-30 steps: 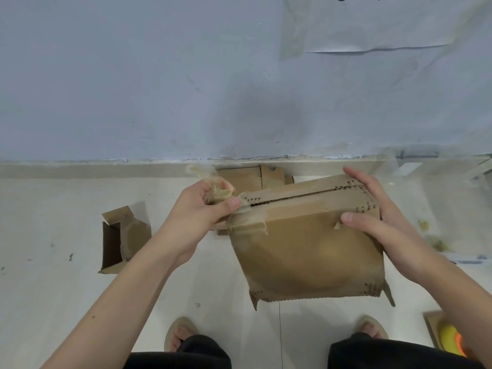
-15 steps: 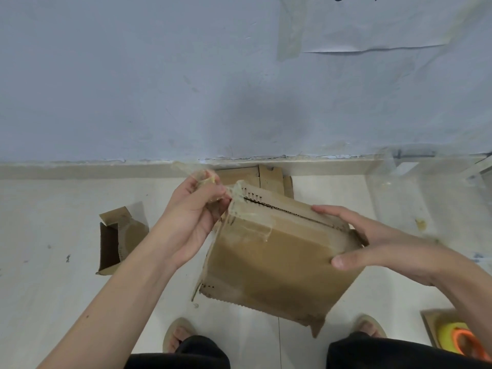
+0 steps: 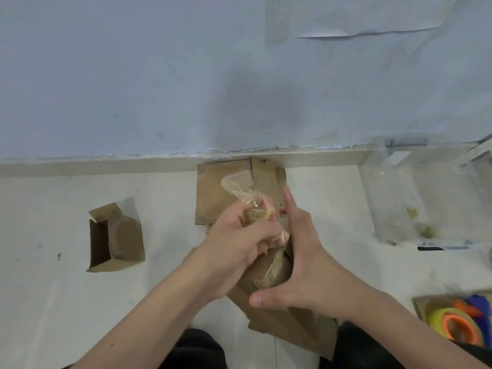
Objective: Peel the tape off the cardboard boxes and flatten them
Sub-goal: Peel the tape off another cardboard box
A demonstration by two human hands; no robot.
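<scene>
A brown cardboard box (image 3: 290,323) hangs low in front of me, end-on and largely hidden behind both hands. My left hand (image 3: 239,243) grips a crumpled wad of clear peeled tape (image 3: 243,193) that sticks up above its fingers. My right hand (image 3: 303,265) clamps the box's upper end, with the thumb across the near face and the fingers stretched up along the far side.
Flattened cardboard pieces (image 3: 215,193) lie against the wall ahead. A small open box (image 3: 117,238) stands on the floor at left. Clear plastic sheet (image 3: 391,198) lies at right. A tape roll (image 3: 455,326) sits in a tray at the lower right. My legs are below.
The box has turned end-on and dropped lower toward me. My right hand shifted from its right side to its top end. The left hand pulled the tape wad up and clear.
</scene>
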